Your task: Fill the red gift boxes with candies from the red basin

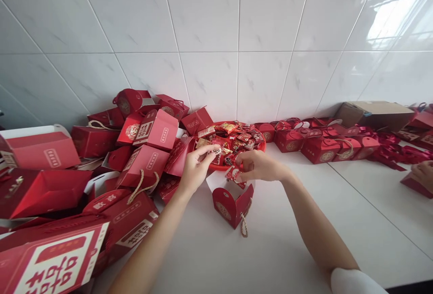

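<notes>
An open red gift box (pixel 228 208) with a rope handle stands on the white table in front of me. My right hand (pixel 262 166) is above its opening, pinching a red-wrapped candy (pixel 234 175). Over the near left edge of a red tray (pixel 264 144) heaped with wrapped candies (pixel 241 136), my left hand (pixel 199 161) has its thumb and fingers closed on a small wrapped candy (pixel 216 148). The inside of the box is partly hidden by my right hand and the candy.
Many open red boxes (pixel 145 163) are piled on the left. Closed boxes (pixel 320 149) line the wall at right, near red ribbons (pixel 399 153) and a cardboard box (pixel 374 113). Another person's hand (pixel 422 174) touches a red box (pixel 416 185) at the right edge.
</notes>
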Demonstrator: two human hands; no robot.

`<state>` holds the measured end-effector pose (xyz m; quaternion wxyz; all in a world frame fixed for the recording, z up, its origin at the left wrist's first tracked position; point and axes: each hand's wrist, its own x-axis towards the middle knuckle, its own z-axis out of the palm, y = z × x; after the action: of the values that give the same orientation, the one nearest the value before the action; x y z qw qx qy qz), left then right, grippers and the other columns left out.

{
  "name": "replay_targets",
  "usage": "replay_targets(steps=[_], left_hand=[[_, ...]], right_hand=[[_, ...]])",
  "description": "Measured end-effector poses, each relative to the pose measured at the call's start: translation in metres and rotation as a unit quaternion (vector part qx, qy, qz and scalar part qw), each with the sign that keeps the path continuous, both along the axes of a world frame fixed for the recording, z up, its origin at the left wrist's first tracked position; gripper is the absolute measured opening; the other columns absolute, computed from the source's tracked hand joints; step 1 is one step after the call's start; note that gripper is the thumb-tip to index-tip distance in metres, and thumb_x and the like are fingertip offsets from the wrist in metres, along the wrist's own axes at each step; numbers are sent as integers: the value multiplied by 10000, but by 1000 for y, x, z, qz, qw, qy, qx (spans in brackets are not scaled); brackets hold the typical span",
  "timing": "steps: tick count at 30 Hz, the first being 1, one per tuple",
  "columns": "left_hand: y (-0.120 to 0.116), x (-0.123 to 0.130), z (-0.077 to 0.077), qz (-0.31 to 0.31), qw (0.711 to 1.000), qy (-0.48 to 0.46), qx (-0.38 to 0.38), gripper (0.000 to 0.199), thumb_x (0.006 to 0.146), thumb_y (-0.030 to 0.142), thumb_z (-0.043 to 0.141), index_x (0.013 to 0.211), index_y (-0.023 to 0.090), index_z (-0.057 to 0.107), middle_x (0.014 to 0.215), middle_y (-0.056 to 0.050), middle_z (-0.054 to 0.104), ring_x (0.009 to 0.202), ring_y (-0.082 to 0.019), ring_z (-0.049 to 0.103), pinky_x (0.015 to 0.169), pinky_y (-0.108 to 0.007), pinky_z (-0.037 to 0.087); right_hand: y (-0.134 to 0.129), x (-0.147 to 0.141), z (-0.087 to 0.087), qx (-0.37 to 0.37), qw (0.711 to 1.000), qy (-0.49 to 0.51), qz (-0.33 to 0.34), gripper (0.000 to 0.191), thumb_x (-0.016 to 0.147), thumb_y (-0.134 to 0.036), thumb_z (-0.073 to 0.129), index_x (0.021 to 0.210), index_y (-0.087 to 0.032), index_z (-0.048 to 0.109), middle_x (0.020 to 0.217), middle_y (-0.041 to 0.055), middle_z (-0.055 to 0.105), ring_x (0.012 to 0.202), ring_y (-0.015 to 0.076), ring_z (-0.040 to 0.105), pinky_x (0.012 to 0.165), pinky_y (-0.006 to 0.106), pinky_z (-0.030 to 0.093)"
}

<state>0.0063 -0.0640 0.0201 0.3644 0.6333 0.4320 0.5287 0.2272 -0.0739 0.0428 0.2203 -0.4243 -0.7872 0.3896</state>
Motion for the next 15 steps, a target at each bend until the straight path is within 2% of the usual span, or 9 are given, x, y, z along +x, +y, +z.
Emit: replay_targets(steps=[3, 5, 8, 12, 15], left_hand=[[2, -1, -2, -27, 1000, -6, -10, 379, 787, 382, 712, 1105, 175, 732, 1197, -107, 752, 1180, -290, 665, 1038, -421, 516], [2, 0, -3, -58, 998, -13, -29, 476, 755, 368, 746, 1184, 174, 672, 1203, -120, 740, 1149, -284, 679, 1002, -415, 536], [0, 4, -4, -117, 991, -6, -71, 534, 720, 348, 784, 1191, 195, 585, 1067, -92, 749, 966, -245, 728, 880, -396, 582], [-6, 7, -3, -170, 981, 40, -86, 409, 735, 360, 767, 1054, 213, 558, 939, -38, 725, 867, -215, 725, 788, -351, 585], [-12, 1, 2, -131, 975, 173, -56, 281, 766, 401, 733, 928, 208, 608, 844, -20, 693, 805, -209, 696, 713, -307, 549]], right_hand=[[2, 0, -3, -7, 999, -39, 33, 246, 752, -395, 796, 805, -185, 681, 722, 3, 683, 642, 140, 600, 540, 244, 414], [4, -3, -6, 6, 1000, 11, 14, 303, 793, -471, 760, 815, -177, 689, 769, 28, 709, 685, 151, 621, 583, 257, 455], [7, -7, -10, -5, 992, 126, -28, 403, 804, -564, 733, 806, -173, 637, 744, 34, 690, 669, 156, 628, 589, 276, 481], [9, -10, -12, -17, 977, 209, -32, 381, 771, -509, 775, 789, -182, 580, 721, 19, 662, 675, 167, 644, 626, 303, 521], [8, -8, -10, 14, 979, 202, -34, 306, 775, -429, 769, 776, -181, 590, 709, 8, 651, 653, 155, 624, 620, 294, 512]])
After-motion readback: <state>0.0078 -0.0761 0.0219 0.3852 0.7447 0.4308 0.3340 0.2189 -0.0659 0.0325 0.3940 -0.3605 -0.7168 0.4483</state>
